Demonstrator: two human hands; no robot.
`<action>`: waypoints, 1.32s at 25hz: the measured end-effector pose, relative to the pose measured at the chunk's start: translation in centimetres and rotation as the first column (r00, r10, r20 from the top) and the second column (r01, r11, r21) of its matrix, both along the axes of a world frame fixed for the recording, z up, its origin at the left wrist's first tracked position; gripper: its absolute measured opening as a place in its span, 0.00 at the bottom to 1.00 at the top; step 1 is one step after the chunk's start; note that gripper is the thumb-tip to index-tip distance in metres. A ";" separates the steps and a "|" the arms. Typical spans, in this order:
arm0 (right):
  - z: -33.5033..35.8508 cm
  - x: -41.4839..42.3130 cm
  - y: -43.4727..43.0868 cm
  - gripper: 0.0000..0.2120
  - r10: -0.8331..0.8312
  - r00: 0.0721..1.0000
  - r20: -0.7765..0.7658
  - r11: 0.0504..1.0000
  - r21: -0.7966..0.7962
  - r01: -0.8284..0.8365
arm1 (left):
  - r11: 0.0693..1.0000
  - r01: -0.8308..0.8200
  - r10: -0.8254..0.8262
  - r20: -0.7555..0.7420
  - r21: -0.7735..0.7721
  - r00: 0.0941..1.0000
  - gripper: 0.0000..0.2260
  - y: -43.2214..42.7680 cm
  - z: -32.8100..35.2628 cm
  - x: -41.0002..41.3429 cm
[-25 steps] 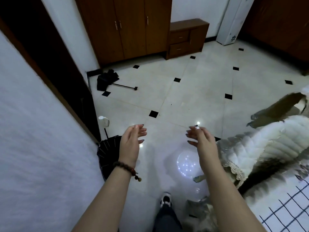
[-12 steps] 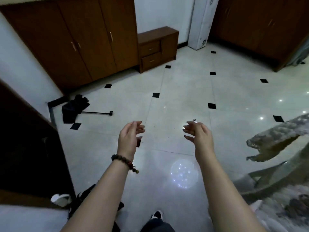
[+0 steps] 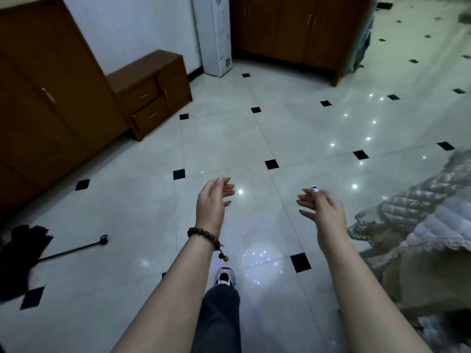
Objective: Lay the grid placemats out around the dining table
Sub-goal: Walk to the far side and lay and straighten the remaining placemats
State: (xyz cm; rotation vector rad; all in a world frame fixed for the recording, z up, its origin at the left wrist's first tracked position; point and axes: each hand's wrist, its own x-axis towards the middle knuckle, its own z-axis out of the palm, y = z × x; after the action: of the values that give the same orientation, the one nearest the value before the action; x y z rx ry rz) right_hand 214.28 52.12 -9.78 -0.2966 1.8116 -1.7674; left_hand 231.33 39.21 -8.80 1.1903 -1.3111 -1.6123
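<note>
Two bare hands are being held out over the tiled floor [image 3: 229,138], on the near side of the low drawer cabinet [image 3: 150,93] and well apart from it. The left hand [image 3: 211,202] is being held loosely open, its fingers lightly curved and its palm turned to the right, with nothing in its grasp. A bead bracelet [image 3: 204,234] is being worn on its wrist. The right hand [image 3: 322,210] is being held the same way, fingers relaxed and slightly spread, with nothing gripped.

Both drawers of the cabinet are being shown closed, so their contents are being hidden. The doors of the tall wardrobe [image 3: 38,98] just beside the cabinet's left end are being shown closed as well.

Where the grid placemats lie relative to the hands cannot be told from this view.

Far to the right of the cabinet, a quilted cover [image 3: 428,212] with a lace edge is being seen just beside the right forearm. Nearer than the cabinet and to its left, a black umbrella [image 3: 23,250] is being seen lying on the floor. One shoe [image 3: 224,276] is being seen between the forearms.
</note>
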 end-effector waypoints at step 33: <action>0.6 -76.7 -8.5 0.09 -0.879 0.476 -0.033 0.476 0.004 0.879 | 0.473 0.881 -0.879 0.067 -0.002 0.472 0.12 -17.3 1.1 -95.0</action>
State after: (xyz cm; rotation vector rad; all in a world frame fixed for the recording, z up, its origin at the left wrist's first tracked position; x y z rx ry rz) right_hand 137.53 43.64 -9.17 0.8256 2.1829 -2.3809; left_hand 136.34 21.95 -7.72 0.4657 -2.2083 -2.2277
